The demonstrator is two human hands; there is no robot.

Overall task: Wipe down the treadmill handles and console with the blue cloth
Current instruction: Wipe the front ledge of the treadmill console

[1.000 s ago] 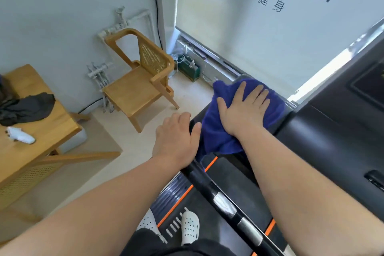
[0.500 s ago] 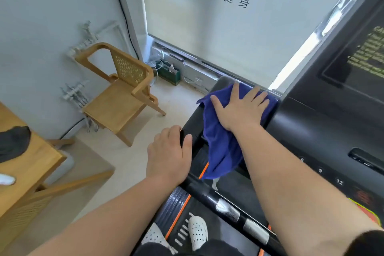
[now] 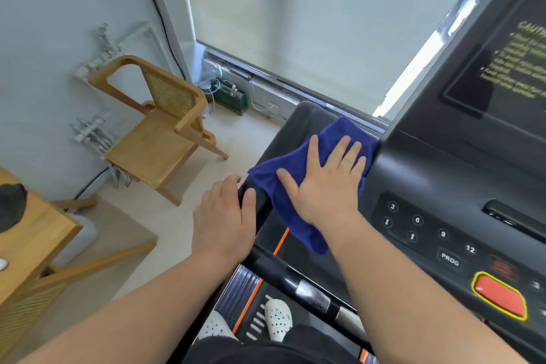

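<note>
Room: pale wall, a window blind point(image 3: 295, 38) printed "GYM", a wooden chair point(image 3: 159, 127) in the corner, a wooden table point(image 3: 32, 239) at the left edge.
Blue cloth point(image 3: 283, 183): spread over the upper end of the treadmill handle point(image 3: 295, 127), against the left edge of the console point(image 3: 443, 186); one tail hangs down on the inner side.
Right hand point(image 3: 325, 183): flat, fingers spread, pressing the cloth down.
Left hand point(image 3: 224, 221): curled round the same handle, just below the cloth.
</note>
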